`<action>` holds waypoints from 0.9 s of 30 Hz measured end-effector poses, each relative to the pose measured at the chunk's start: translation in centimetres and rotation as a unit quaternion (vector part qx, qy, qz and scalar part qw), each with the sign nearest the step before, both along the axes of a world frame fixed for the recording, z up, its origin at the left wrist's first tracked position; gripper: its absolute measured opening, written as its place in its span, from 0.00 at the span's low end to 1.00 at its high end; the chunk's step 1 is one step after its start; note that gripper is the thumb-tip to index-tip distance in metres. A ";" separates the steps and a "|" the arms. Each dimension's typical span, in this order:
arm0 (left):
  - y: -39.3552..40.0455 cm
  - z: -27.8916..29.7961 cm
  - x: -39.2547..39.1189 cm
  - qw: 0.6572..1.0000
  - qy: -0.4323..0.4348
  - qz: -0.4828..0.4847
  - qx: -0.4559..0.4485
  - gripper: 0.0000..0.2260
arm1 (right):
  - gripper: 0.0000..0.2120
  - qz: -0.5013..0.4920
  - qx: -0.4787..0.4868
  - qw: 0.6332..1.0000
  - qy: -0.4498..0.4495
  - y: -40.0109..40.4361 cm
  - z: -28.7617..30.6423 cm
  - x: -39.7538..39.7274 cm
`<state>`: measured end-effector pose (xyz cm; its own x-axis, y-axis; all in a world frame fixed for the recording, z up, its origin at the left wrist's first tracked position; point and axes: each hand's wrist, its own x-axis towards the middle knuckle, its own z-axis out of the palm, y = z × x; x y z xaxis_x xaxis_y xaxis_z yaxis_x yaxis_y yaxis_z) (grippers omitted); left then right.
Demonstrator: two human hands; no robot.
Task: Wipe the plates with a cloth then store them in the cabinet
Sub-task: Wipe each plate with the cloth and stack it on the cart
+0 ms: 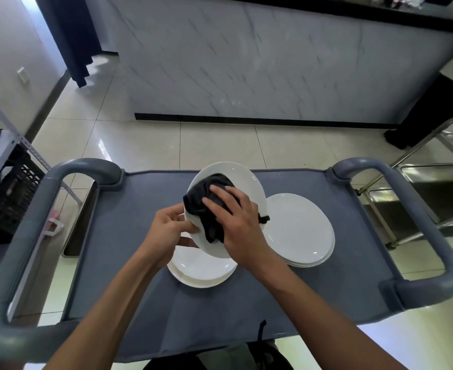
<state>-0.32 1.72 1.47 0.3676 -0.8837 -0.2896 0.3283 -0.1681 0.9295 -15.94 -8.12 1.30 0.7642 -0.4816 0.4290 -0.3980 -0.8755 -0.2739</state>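
The left hand (166, 231) pinched the tilted plate's (249, 188) rim above the grey cart (129, 263); the right hand (236, 222), fingers spread, pressed a black cloth (201, 198) onto it. White plate stacks (300, 231) lay beneath and right; marble counter (246, 62) beyond.

Tilted plate (249, 190) above left stack (201, 271); right stack (300, 231) beside, both on cart (129, 252).
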 end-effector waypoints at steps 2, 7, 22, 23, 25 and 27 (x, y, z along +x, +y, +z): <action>-0.2 0.1 0.0 1.000 -0.008 -0.021 0.008 0.19 | 0.27 -0.009 -0.005 1.000 -0.009 -0.6 0.7 1.0; 0.0 0.0 -0.5 0.999 0.012 -0.029 0.011 0.21 | 0.28 -0.033 -0.027 0.999 0.004 -2.6 2.2 2.6; -0.1 -0.1 0.7 0.991 0.067 0.115 0.001 0.19 | 0.23 -0.204 0.047 0.978 0.019 -5.6 2.4 1.3; -0.2 -0.2 0.6 0.990 0.070 0.123 -0.001 0.18 | 0.23 -0.204 0.057 0.977 0.018 -5.4 2.3 1.2; -0.4 -0.3 0.5 0.988 0.073 0.133 -0.005 0.18 | 0.22 -0.205 0.077 0.976 0.012 -4.9 2.1 0.9; -0.6 -0.3 0.3 0.988 0.072 0.140 -0.009 0.17 | 0.23 -0.209 0.086 0.974 0.014 -4.2 1.9 0.6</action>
<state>-0.03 1.15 1.15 0.5540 -0.7593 -0.3414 0.4881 -0.0359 0.8721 -15.36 -12.36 3.22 0.4963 -0.8163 0.2956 -0.7192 -0.5773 -0.3867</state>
